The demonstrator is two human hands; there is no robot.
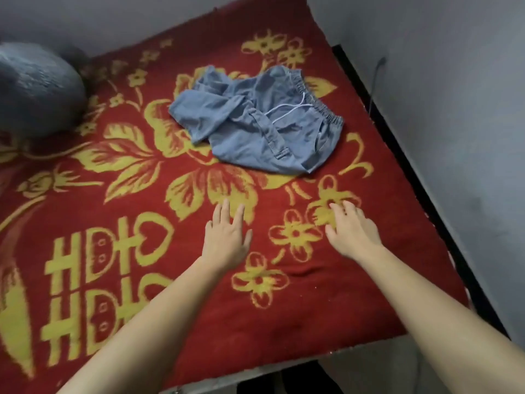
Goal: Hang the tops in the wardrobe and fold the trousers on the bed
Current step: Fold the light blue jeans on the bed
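Observation:
A pair of light blue trousers with an elastic waistband and a white drawstring lies crumpled on the bed, toward the far right. The bed is covered by a red blanket with yellow flower patterns. My left hand reaches out flat over the blanket, fingers straight, holding nothing. My right hand is stretched out beside it, fingers loosely spread, also empty. Both hands are short of the trousers, with a strip of bare blanket between. No tops or wardrobe are in view.
A grey-blue pillow sits at the far left of the bed. A grey wall runs along the bed's right side, with a dark gap between them. The bed's near edge is at the bottom.

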